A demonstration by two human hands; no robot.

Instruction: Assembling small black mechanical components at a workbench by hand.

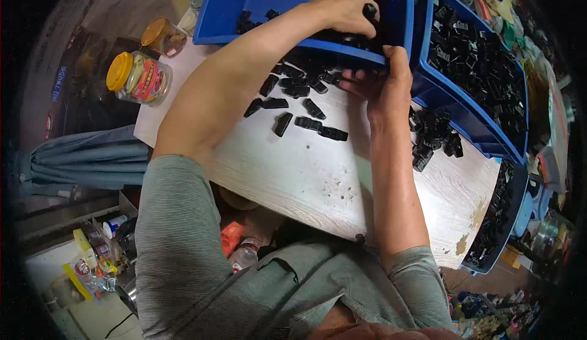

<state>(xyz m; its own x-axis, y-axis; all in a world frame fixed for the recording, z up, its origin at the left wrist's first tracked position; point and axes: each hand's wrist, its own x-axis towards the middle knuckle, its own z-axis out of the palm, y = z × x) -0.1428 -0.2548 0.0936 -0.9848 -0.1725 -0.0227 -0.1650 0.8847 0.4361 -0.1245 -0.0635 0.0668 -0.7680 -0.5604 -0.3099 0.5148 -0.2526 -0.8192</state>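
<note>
- My left hand [343,11] reaches over the near wall of the blue bin [293,39] at the tabletop's far edge; its fingers curl around a small black plastic part [370,11], and I see only the top of that part.
- My right hand [384,82] sits just below that bin wall, thumb up against the blue rim, fingers bent inward over the black pieces [299,92]. I cannot tell whether it grips one: the fingertips are in the bin's shadow.
- The bin's inside is mostly dark; a few black shapes show near its far wall, nothing clearer.
- The loose black pieces are short, blocky, matte mouldings, scattered on the pale wood-grain tabletop [318,181] from under the bin toward the middle.
- A second blue bin [471,126] at the far right corner is heaped with similar black parts; a small pile [433,137] lies on the tabletop against its near wall.
- A third blue tray [498,218] runs along the right edge, partly cut off.
- At the far left corner stands a clear jar [139,78] with a yellow lid and a red-and-yellow label; behind it is another jar [164,36] with an orange lid.
- The floor clutter at lower left is too small to make out.
</note>
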